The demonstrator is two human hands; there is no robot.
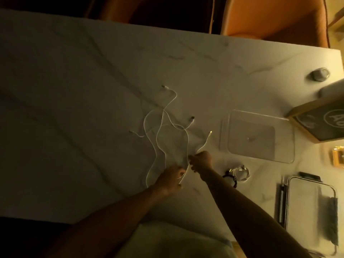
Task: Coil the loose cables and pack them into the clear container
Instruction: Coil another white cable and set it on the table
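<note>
Loose white cables [160, 131] lie tangled on the marble table [74, 90], their plug ends spread outward. My left hand [172, 178] grips one white cable near the table's front. My right hand [202, 162] pinches the same cable a little farther along, and its free end [208, 136] sticks up toward the clear container [260, 136]. That container stands empty to the right of the cables. A coiled white cable [240, 174] lies just right of my right wrist.
The clear lid [312, 207] with a dark latch lies at the right front. A wooden-framed chalkboard sign [320, 120] and a metal cup [189, 75] sit at the far right. Orange chairs [275, 17] stand behind the table. A black band [230, 180] lies by the coil.
</note>
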